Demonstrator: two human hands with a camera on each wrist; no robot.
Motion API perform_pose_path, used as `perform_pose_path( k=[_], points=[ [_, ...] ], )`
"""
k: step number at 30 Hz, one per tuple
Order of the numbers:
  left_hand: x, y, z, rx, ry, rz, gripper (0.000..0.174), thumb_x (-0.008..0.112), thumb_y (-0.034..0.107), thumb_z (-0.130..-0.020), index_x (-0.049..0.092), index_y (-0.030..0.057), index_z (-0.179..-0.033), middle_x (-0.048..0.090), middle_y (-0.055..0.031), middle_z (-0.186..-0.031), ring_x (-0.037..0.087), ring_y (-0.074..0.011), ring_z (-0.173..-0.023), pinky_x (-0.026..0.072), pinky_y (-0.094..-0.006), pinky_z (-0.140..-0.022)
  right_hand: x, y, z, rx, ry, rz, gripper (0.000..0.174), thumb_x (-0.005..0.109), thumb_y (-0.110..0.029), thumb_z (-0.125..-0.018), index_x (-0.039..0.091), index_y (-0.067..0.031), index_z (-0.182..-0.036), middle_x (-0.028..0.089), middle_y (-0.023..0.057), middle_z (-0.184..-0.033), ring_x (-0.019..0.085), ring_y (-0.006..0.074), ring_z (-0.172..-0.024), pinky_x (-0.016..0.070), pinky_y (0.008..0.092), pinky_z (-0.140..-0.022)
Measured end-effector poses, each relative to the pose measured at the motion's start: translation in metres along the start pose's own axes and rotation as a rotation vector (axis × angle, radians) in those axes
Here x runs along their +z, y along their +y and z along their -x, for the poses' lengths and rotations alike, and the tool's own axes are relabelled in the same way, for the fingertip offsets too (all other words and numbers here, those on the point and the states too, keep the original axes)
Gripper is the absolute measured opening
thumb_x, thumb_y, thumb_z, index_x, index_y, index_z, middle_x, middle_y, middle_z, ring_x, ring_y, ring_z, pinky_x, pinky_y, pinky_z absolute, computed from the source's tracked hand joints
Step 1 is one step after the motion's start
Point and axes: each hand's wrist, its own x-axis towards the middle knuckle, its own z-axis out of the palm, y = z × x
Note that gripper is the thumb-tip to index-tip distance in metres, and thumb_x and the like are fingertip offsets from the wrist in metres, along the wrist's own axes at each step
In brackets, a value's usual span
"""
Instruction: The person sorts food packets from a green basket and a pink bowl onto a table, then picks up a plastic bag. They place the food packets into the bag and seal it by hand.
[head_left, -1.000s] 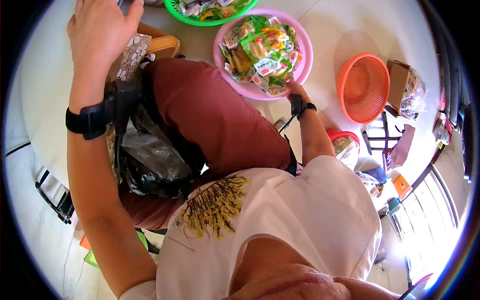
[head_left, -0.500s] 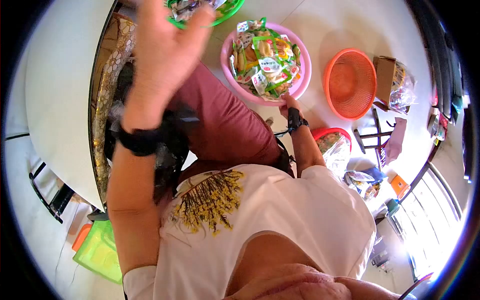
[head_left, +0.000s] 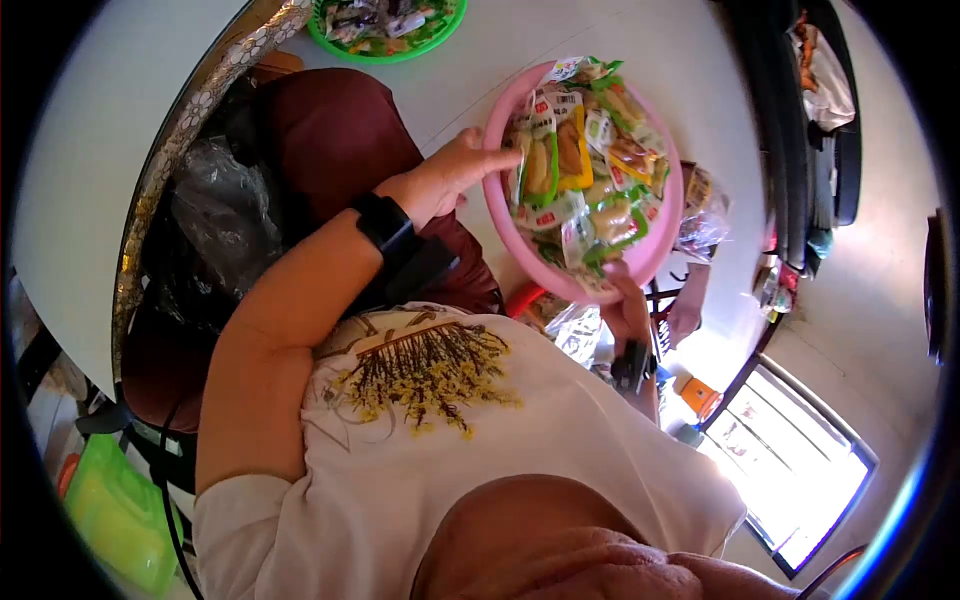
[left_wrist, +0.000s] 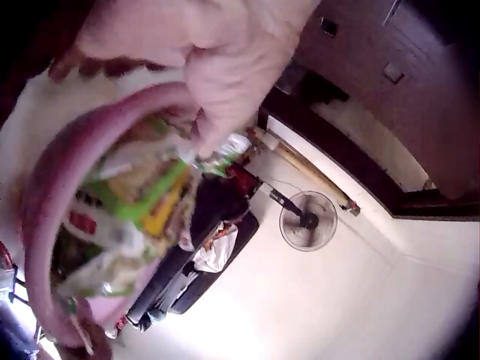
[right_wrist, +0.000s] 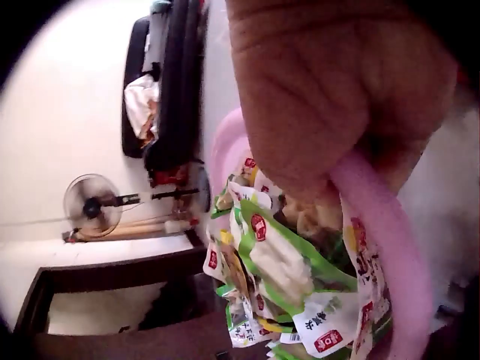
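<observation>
A pink basin (head_left: 493, 205) full of plastic snack packets (head_left: 570, 150) with green and yellow edges is held off the floor, between both hands. My left hand (head_left: 440, 182) grips its left rim, the thumb lying over the edge toward the packets. At the near right rim, my right hand (head_left: 628, 312) holds on with the thumb inside and the fingers beneath. In the right wrist view, the right hand (right_wrist: 330, 97) wraps the pink rim, its fingertips hidden. The left wrist view has the left hand (left_wrist: 217, 60) over the rim, close to the packets.
A green basket (head_left: 440, 45) of packets stands on the floor at the top. Left of my legs are a round table (head_left: 70, 200) and a black plastic bag (head_left: 225, 205). Behind the basin are a red basket (head_left: 527, 300) and a clear-wrapped box (head_left: 705, 215). A fan (left_wrist: 307, 221) stands by the wall.
My left hand has come across from the upper left to the basin's left rim. The basin has risen and shifted right, and it now covers the orange basket. The view has turned too.
</observation>
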Motion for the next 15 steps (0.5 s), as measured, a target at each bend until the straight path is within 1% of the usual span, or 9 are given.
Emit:
perform_pose_path(
  k=[1, 4, 6, 7, 8, 10, 12, 14, 15],
  points=[
    [0.003, -0.002, 0.011, 0.106, -0.181, -0.001, 0.072, 0.068, 0.03, -0.074, 0.028, 0.0121, -0.133, 0.047, -0.0085, -0.121, 0.051, -0.0199, -0.102, 0.045, -0.0413, -0.072, 0.004, -0.01, 0.017, -0.056, 0.023, 0.013, 0.035, 0.05, -0.004, -0.079, 0.046, 0.0002, -0.113, 0.052, 0.0137, -0.111, 0.054, 0.0264, -0.1, 0.0447, 0.0384, -0.089],
    [0.012, -0.016, 0.035, 0.347, -0.349, 0.297, 0.066, 0.058, 0.004, -0.076, 0.026, 0.0093, -0.134, 0.049, -0.006, -0.117, 0.05, -0.0184, -0.104, 0.05, -0.04, -0.074, 0.028, -0.038, 0.064, -0.203, 0.071, 0.12, 0.033, 0.051, -0.005, -0.08, 0.049, 0.0029, -0.112, 0.055, 0.0112, -0.107, 0.056, 0.0224, -0.096, 0.0463, 0.0351, -0.084],
    [0.017, -0.004, 0.071, 0.524, -0.3, 0.275, 0.063, 0.053, -0.003, -0.075, 0.03, 0.0081, -0.132, 0.049, -0.0037, -0.117, 0.049, -0.0151, -0.105, 0.0456, -0.0351, -0.086, 0.011, -0.045, 0.072, -0.149, 0.112, 0.233, 0.026, 0.053, -0.006, -0.08, 0.056, 0.0043, -0.104, 0.057, 0.0097, -0.101, 0.057, 0.0196, -0.092, 0.0466, 0.0328, -0.08],
    [0.011, -0.005, 0.078, 0.681, -0.263, 0.254, 0.063, 0.053, -0.004, -0.075, 0.031, 0.0082, -0.132, 0.049, -0.0032, -0.117, 0.049, -0.0137, -0.105, 0.0441, -0.0327, -0.087, 0.016, -0.039, 0.075, -0.417, 0.04, 0.591, 0.02, 0.054, -0.005, -0.079, 0.061, 0.0036, -0.096, 0.058, 0.0105, -0.099, 0.057, 0.0201, -0.092, 0.047, 0.0337, -0.08],
    [-0.002, -0.003, 0.091, 0.842, -0.206, 0.217, 0.063, 0.053, -0.004, -0.075, 0.032, 0.0083, -0.132, 0.048, -0.0026, -0.117, 0.048, -0.0123, -0.105, 0.0427, -0.0303, -0.088, 0.051, -0.039, 0.077, -0.283, -0.005, 0.186, 0.029, 0.055, -0.006, -0.078, 0.057, 0.003, -0.106, 0.058, 0.0113, -0.102, 0.057, 0.0216, -0.093, 0.0471, 0.035, -0.081],
    [-0.019, 0.017, 0.148, 0.769, -0.131, 0.208, 0.065, 0.054, -0.005, -0.074, 0.031, 0.0093, -0.134, 0.047, -0.0016, -0.119, 0.046, -0.0092, -0.104, 0.0384, -0.026, -0.091, 0.098, -0.036, 0.073, -0.342, -0.149, 0.091, 0.047, 0.049, -0.003, -0.076, 0.042, 0.0005, -0.122, 0.055, 0.0119, -0.108, 0.057, 0.0248, -0.097, 0.0472, 0.0388, -0.084],
    [-0.028, 0.008, 0.177, 1.04, -0.109, 0.326, 0.063, 0.053, -0.006, -0.073, 0.034, 0.0082, -0.131, 0.048, -0.0017, -0.118, 0.048, -0.0099, -0.101, 0.0402, -0.0268, -0.088, 0.12, -0.043, 0.079, -0.46, -0.193, 0.396, 0.045, 0.048, -0.003, -0.075, 0.044, -0.0003, -0.12, 0.055, 0.0122, -0.108, 0.057, 0.0252, -0.098, 0.0489, 0.0379, -0.081],
    [-0.054, -0.002, 0.203, 1.069, 0.059, 0.253, 0.059, 0.051, -0.006, -0.073, 0.036, 0.0057, -0.129, 0.05, -0.003, -0.117, 0.052, -0.0128, -0.099, 0.0417, -0.0282, -0.087, 0.133, -0.049, 0.064, -1.349, -0.306, 1.515, 0.043, 0.049, -0.004, -0.076, 0.043, 0.0007, -0.118, 0.053, 0.0126, -0.106, 0.058, 0.0237, -0.091, 0.0504, 0.0361, -0.076],
    [-0.06, -0.001, 0.228, 1.135, 0.107, 0.306, 0.069, 0.048, -0.009, -0.07, 0.03, 0.0067, -0.134, 0.055, -0.006, -0.104, 0.057, -0.0141, -0.084, 0.047, -0.0284, -0.075, 0.159, -0.045, 0.064, -1.183, -0.418, 1.225, 0.045, 0.05, -0.003, -0.076, 0.042, 0.001, -0.12, 0.053, 0.0123, -0.106, 0.058, 0.0229, -0.091, 0.0495, 0.0352, -0.077]
  ],
)
